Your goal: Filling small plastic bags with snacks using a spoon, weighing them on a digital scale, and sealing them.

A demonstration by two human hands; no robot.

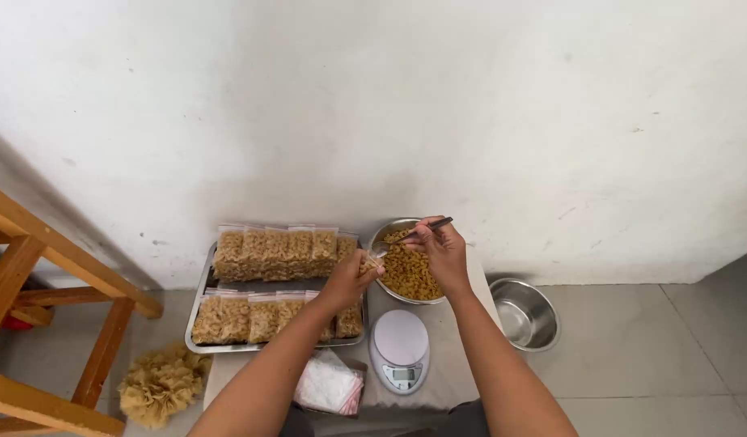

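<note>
Our right hand [443, 252] pinches a spoon [426, 229] over the bowl of snacks [408, 271]; at nine o'clock, touching the rim, our left hand [351, 279] pinches a small clear bag [372, 260].

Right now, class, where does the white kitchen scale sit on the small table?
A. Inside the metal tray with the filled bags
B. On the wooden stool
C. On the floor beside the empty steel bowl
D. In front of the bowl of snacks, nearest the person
D: the white kitchen scale sits on the table, on the near side of the bowl of snacks, right of the metal tray.
</note>
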